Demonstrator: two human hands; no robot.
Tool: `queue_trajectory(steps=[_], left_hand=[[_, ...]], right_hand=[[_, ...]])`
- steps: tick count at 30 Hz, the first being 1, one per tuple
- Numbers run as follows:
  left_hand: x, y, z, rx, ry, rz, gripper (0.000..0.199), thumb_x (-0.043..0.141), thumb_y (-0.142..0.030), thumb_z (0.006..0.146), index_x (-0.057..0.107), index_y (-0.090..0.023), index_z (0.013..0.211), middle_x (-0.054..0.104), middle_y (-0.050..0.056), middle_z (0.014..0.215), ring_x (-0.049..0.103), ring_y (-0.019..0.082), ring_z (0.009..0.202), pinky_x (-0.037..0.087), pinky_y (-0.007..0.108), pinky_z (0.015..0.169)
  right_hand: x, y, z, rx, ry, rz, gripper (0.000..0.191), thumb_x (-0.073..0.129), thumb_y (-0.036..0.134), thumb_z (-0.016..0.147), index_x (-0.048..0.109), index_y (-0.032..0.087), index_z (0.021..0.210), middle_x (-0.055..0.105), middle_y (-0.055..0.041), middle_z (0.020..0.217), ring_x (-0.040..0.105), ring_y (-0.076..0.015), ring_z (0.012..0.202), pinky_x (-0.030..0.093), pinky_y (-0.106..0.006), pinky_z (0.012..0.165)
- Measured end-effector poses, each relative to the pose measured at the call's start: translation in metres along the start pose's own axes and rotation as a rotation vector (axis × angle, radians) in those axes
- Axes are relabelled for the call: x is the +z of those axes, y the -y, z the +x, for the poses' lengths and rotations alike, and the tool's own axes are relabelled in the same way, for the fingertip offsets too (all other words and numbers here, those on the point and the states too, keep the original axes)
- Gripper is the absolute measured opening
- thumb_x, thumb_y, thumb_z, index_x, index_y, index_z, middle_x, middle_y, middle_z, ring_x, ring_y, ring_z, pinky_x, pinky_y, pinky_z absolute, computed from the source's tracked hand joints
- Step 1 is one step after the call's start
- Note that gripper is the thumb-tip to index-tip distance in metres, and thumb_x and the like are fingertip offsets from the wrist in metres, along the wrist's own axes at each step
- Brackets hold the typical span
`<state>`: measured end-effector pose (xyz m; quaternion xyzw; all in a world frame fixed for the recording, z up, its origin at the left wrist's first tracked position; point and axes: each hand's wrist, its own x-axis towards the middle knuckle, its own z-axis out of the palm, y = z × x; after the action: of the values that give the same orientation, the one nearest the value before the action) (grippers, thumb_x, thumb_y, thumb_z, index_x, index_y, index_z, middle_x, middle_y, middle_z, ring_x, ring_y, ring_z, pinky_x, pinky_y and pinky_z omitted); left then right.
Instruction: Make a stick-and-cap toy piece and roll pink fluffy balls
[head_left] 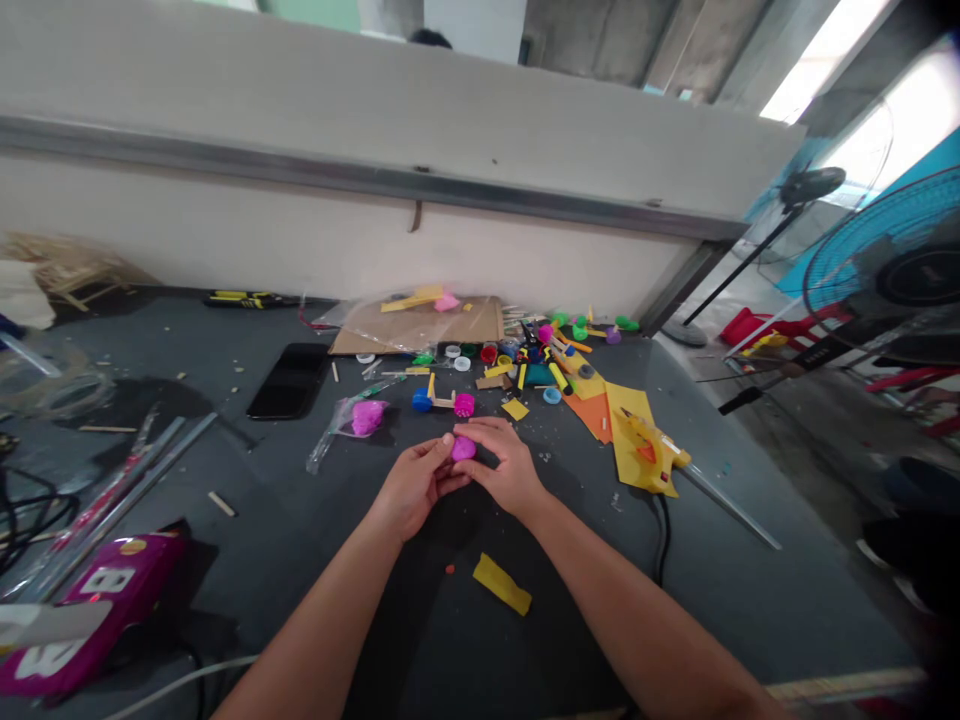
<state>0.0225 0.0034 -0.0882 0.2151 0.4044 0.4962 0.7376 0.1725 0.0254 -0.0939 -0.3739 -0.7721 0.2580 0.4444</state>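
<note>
Between my two hands is a small purple-pink lump of modelling clay, flattened and roundish. My left hand pinches it from the left with thumb and fingers. From the right, my right hand presses its fingertips on the same lump. Just beyond the hands lies a small wooden-stick piece with a blue wheel and a pink wheel. More pink clay sits in a clear plastic bag to the left. A yellow strip rests on the table nearer to me.
A yellow glue gun lies on yellow paper at the right, its cord trailing forward. A black phone is at the left, near a purple power strip. Bottle caps and clay bits crowd the back by a cardboard sheet.
</note>
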Motion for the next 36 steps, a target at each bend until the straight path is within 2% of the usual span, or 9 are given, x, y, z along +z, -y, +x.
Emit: queue_trajectory(steps=[3, 6, 14, 21, 26, 30, 33, 36], left_hand=[[0.001, 0.001, 0.0, 0.018, 0.036, -0.022, 0.017, 0.065, -0.027, 0.077, 0.065, -0.01, 0.078, 0.066, 0.004, 0.07, 0.062, 0.01, 0.062, 0.056, 0.024, 0.067], [0.0, 0.003, 0.001, 0.036, 0.054, -0.009, 0.016, 0.071, -0.022, 0.071, 0.066, -0.011, 0.082, 0.066, 0.003, 0.074, 0.061, 0.009, 0.064, 0.054, 0.022, 0.068], [-0.002, 0.006, 0.004, 0.046, 0.004, 0.087, 0.021, 0.076, -0.019, 0.063, 0.067, -0.011, 0.079, 0.065, 0.001, 0.07, 0.059, 0.007, 0.059, 0.051, 0.017, 0.061], [-0.003, 0.001, 0.002, -0.015, 0.002, -0.047, 0.013, 0.062, -0.022, 0.08, 0.066, -0.011, 0.082, 0.067, 0.005, 0.074, 0.063, 0.011, 0.064, 0.056, 0.026, 0.067], [-0.004, 0.0, 0.002, -0.023, -0.021, -0.041, 0.008, 0.06, -0.015, 0.08, 0.066, -0.01, 0.081, 0.067, 0.005, 0.071, 0.061, 0.009, 0.057, 0.056, 0.023, 0.062], [-0.004, 0.002, 0.004, -0.012, -0.013, -0.019, 0.01, 0.06, -0.02, 0.081, 0.064, -0.01, 0.082, 0.067, 0.004, 0.072, 0.062, 0.009, 0.06, 0.056, 0.025, 0.066], [-0.006, 0.005, 0.009, 0.058, -0.042, 0.069, 0.018, 0.06, -0.027, 0.08, 0.063, -0.011, 0.087, 0.068, 0.006, 0.076, 0.065, 0.013, 0.068, 0.056, 0.029, 0.07], [-0.011, 0.01, 0.018, 0.249, -0.182, 0.247, 0.024, 0.062, -0.028, 0.077, 0.062, -0.011, 0.094, 0.069, 0.008, 0.082, 0.066, 0.016, 0.075, 0.055, 0.031, 0.073]], right_hand=[[0.001, -0.002, 0.0, -0.005, -0.002, -0.04, 0.032, 0.068, 0.034, 0.076, 0.063, 0.028, 0.107, 0.068, -0.0027, 0.103, 0.054, -0.0221, 0.107, 0.041, -0.041, 0.095], [0.003, -0.004, -0.001, -0.006, 0.007, -0.057, 0.032, 0.068, 0.032, 0.075, 0.064, 0.029, 0.106, 0.067, -0.0022, 0.104, 0.053, -0.0223, 0.107, 0.041, -0.041, 0.095], [0.005, -0.006, -0.004, -0.06, 0.055, -0.157, 0.041, 0.071, 0.026, 0.071, 0.061, 0.027, 0.11, 0.066, -0.0014, 0.108, 0.05, -0.024, 0.111, 0.037, -0.042, 0.098], [0.003, -0.008, -0.002, -0.041, 0.044, -0.205, 0.035, 0.071, 0.031, 0.073, 0.063, 0.028, 0.107, 0.068, -0.0005, 0.105, 0.051, -0.0239, 0.109, 0.036, -0.043, 0.096], [0.003, -0.007, -0.002, -0.023, 0.045, -0.185, 0.046, 0.072, 0.038, 0.071, 0.059, 0.026, 0.113, 0.066, -0.0041, 0.107, 0.05, -0.0242, 0.109, 0.038, -0.042, 0.095], [0.004, -0.004, -0.002, -0.023, 0.037, -0.156, 0.035, 0.069, 0.034, 0.074, 0.062, 0.026, 0.106, 0.067, -0.0036, 0.102, 0.052, -0.023, 0.105, 0.039, -0.041, 0.094], [0.003, -0.006, -0.001, 0.049, -0.069, -0.065, 0.028, 0.067, 0.031, 0.074, 0.064, 0.025, 0.102, 0.067, -0.0037, 0.101, 0.055, -0.0214, 0.1, 0.04, -0.038, 0.093], [-0.005, -0.016, 0.005, 0.287, -0.302, 0.163, 0.03, 0.064, 0.036, 0.076, 0.064, 0.021, 0.102, 0.066, -0.0049, 0.098, 0.059, -0.0195, 0.09, 0.045, -0.035, 0.084]])
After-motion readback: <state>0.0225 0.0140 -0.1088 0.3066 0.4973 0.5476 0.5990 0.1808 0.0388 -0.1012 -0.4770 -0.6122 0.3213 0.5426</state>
